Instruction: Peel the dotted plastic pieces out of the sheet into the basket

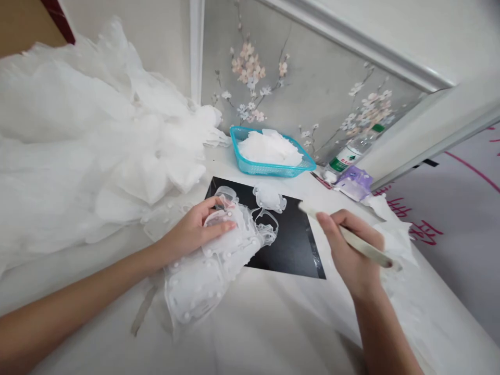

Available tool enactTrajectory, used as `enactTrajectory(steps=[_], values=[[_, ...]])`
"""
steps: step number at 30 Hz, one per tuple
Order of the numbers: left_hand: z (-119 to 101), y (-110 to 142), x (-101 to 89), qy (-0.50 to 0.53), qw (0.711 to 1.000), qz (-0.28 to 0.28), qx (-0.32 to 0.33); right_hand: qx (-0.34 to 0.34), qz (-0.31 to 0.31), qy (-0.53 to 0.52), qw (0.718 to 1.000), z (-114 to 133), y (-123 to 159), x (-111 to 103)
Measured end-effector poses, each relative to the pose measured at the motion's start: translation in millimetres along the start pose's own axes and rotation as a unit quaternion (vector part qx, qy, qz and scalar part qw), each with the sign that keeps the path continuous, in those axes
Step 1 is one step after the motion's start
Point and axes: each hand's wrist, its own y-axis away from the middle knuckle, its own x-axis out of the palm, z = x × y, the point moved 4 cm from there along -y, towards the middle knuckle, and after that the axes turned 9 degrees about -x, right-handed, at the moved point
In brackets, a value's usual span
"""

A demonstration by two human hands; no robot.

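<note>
My left hand (199,226) is closed, thumb and fingers pinching a string of translucent white panels (195,286) dotted with pearl-like beads. The panels drape from the table onto a black flat board (291,250). My right hand (357,255) grips a pale brush (363,245), its tip pointing left above the board's right edge, apart from the panels. A separate beaded white panel (269,198) lies on the board, beside clear looped pieces (269,226). What the left fingertips press underneath is hidden.
A large heap of white gauzy pieces (97,125) fills the left side. Behind the board stands a blue basket (269,170) with white sheets (269,147). At the back right are a plastic bottle (347,156), a purple packet (355,179) and crumpled white material (394,232).
</note>
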Motion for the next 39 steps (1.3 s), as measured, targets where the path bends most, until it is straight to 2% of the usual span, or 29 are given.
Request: enactTrajectory(steps=[2,5,9,15,18,24,31,39], values=[[-1.4,2.8,2.3,0.000,1.000,0.004,-0.006,-0.050,-0.007,-0.060,0.997,11.7,7.8,5.3],[-1.9,5.0,6.3,0.005,1.000,0.012,-0.008,-0.084,0.042,-0.127,0.987,23.2,16.4,13.8],[1.4,4.9,11.5,0.007,1.000,0.027,-0.005,-0.111,0.055,-0.144,0.982,28.4,21.5,16.6],[3.5,9.3,18.5,0.019,0.998,0.053,-0.018,-0.227,0.046,-0.139,0.963,39.1,25.1,18.2],[1.4,13.4,22.0,0.019,0.997,0.066,-0.018,-0.234,0.068,-0.131,0.961,43.4,26.9,19.8],[-0.4,15.7,24.5,0.008,0.998,0.055,-0.010,-0.246,0.121,-0.126,0.953,49.0,30.3,23.4],[1.3,15.1,26.1,0.000,0.998,0.065,-0.005,-0.255,0.126,-0.108,0.953,51.5,30.1,25.8],[3.2,13.4,25.6,-0.038,0.995,0.088,0.020,-0.296,0.143,-0.096,0.939,59.7,28.4,28.8]])
